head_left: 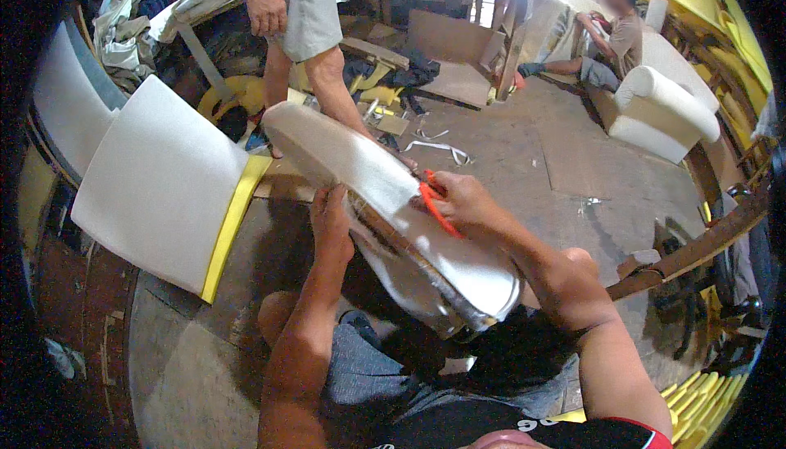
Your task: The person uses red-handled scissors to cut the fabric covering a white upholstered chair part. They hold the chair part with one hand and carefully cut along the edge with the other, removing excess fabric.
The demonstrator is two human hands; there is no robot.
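A long, rounded, white-covered upholstery piece (360, 158) slants across the space in front of me, above my lap. Its lower side shows a brown wooden edge and a loose flap of cloth. My left hand (331, 218) grips that lower edge near the middle, fingers closed on it. Orange-handled scissors (440, 212) are in my right hand (468, 203), whose fingers close round the handles by the upper edge of the piece. The blades are mostly hidden, so I cannot tell whether they touch the cloth.
A pale cushion (160, 187) with a yellow foam edge stands at the left. A person in light shorts (311, 19) stands close ahead. Another person (618, 40) sits by a white armchair (663, 113) at the far right. Cloth strips (442, 148) lie on the floor.
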